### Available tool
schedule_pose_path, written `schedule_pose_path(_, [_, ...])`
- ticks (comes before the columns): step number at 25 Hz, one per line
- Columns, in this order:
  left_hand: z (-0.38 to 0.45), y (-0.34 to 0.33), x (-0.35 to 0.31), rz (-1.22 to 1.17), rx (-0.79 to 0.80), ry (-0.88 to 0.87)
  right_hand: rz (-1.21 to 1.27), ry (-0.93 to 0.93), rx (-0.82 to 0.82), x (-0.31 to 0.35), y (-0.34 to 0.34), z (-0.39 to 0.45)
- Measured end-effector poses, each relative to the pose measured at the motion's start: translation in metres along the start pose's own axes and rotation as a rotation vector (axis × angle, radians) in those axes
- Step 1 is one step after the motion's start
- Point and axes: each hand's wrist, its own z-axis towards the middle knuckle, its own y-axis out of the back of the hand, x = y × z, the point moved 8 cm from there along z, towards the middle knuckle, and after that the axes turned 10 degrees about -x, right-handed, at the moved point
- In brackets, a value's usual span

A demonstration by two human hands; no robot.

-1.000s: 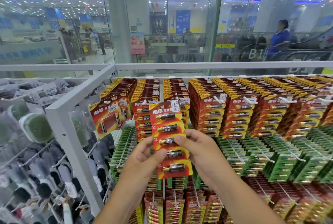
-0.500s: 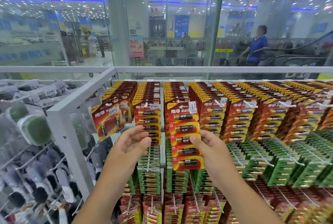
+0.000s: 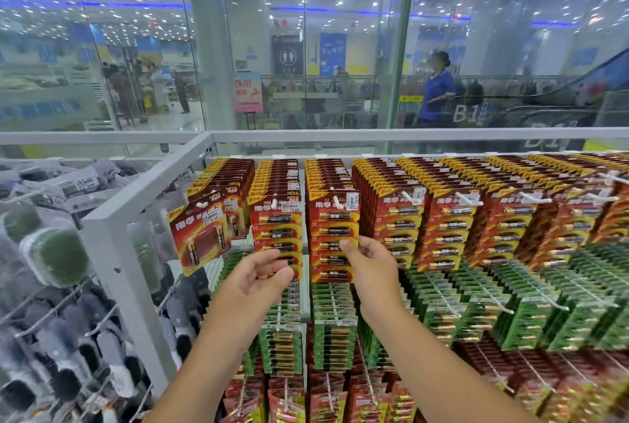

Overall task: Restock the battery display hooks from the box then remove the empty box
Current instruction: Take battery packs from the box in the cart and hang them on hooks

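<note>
Battery pack seating on top-row hook

Head view: right hand pinches the lower half of a red battery pack, thumb on its face, fingers closed behind its right edge. Pack's hang hole sits at the white hook tip of the third column; whether it is fully threaded, cannot tell. Left hand is half-curled in front of the neighbouring pack column, fingers narrow, holding nothing visible. Green packs hang in the row below. Box not in view.

Judgement for this step: keep the pack square to the hook, push it straight back until it meets the stack, release only once it hangs flat. Left hand can steady the adjacent column so it does not swing. Risk: a tilted card catches the price tag or slips off the tip.
</note>
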Motion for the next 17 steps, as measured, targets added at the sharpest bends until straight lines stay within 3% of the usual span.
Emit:
schedule_pose_path(8, [0.011,0.009,0.013,0.058,0.091,0.012,-0.112,0.063,-0.084,-0.004,0.015,-0.019])
schedule_pose_path(17, [-0.009,-0.039,0.046,0.150,0.355,0.040,-0.183,0.023,-0.124,-0.004,0.083,-0.088])
